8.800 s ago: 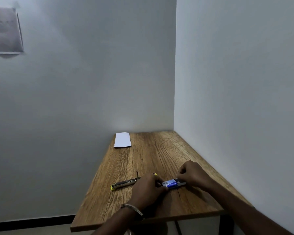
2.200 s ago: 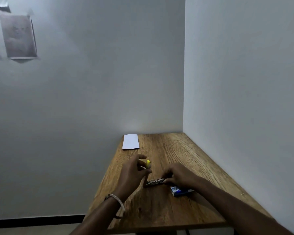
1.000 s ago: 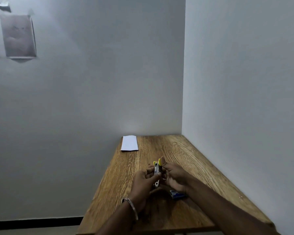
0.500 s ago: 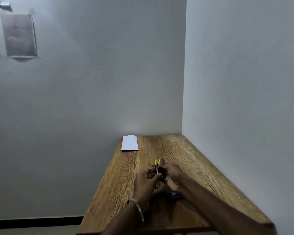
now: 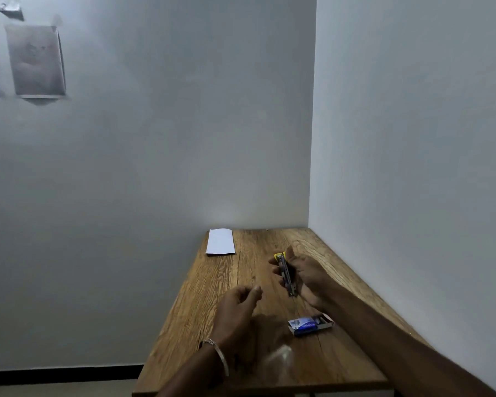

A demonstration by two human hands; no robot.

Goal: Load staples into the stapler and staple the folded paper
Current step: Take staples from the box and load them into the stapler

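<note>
My right hand (image 5: 307,277) grips a small metal stapler (image 5: 286,274) with a yellow end, held upright above the wooden table (image 5: 212,310). Fingers curl round its body, the yellow tip pointing up. My left hand (image 5: 238,308) hovers apart from it, lower and to the left, fingers loosely curled, holding nothing that I can see. A blue and white staple box (image 5: 309,325) lies open on the table below my right forearm. The folded white paper (image 5: 220,242) lies flat at the table's far left corner.
Grey walls close the table in at the back and along the right side. Printed sheets (image 5: 36,60) hang on the back wall, upper left. The table's left edge (image 5: 178,296) drops to the floor.
My left hand has let go of the stapler and dropped back toward me. The right hand alone holds the stapler, a little farther right. The staple box has come into full view.
</note>
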